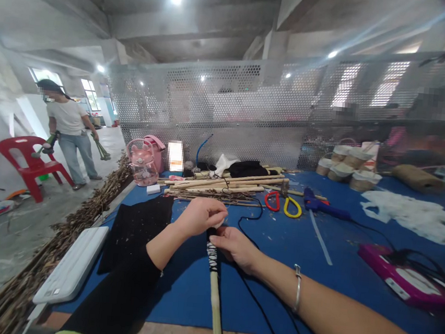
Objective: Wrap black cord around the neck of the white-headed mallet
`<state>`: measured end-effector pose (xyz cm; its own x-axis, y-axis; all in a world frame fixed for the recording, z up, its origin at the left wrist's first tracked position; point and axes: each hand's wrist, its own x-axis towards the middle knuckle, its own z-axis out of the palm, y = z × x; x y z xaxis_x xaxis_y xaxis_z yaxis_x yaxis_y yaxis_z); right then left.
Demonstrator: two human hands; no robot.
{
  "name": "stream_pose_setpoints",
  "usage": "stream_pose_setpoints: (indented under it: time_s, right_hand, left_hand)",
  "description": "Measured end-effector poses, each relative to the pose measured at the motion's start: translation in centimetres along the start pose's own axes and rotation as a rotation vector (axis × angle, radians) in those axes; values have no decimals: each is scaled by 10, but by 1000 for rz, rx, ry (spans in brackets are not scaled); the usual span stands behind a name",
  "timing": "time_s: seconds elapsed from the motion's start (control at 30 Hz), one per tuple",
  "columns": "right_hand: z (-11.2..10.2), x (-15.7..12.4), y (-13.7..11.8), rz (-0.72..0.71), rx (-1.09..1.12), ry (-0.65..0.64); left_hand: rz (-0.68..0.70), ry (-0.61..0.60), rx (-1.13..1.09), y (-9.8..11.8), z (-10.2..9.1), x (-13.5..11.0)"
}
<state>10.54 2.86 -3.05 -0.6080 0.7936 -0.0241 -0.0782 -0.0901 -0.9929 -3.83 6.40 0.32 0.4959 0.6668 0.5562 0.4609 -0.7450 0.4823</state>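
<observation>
A pale wooden stick (214, 308) stands out toward me over the table's front edge, its far end between my hands. Black cord and white strips are wrapped in a crossing pattern (212, 255) round its upper part. My left hand (202, 215), in a black sleeve, is closed at the stick's far end, where a bit of white shows under the fingers. Just below it, my right hand (234, 246) pinches the wrapped part with thumb and fingers. Loose black cord (249, 218) curls on the table beside the right hand; my fingers partly hide the stick's tip.
Behind my hands lie sticks (228, 184), red-and-yellow-handled scissors (292, 208) and a blue glue gun (327, 206). A magenta box (400, 281) sits right; a white power bank (73, 263) and black cloth (133, 229) sit left. A person (71, 121) stands beyond a red chair (30, 156).
</observation>
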Motion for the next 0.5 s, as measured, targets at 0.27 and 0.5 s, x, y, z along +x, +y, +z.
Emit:
stream_pose_setpoints:
  time_s: [0.27, 0.5]
  right_hand:
    - [1, 3, 0, 32, 69, 78]
    - [0, 2, 1, 35, 34, 80]
  left_hand:
    - [-117, 59, 157, -4, 5, -1]
    - [-223, 113, 164, 2, 9, -4]
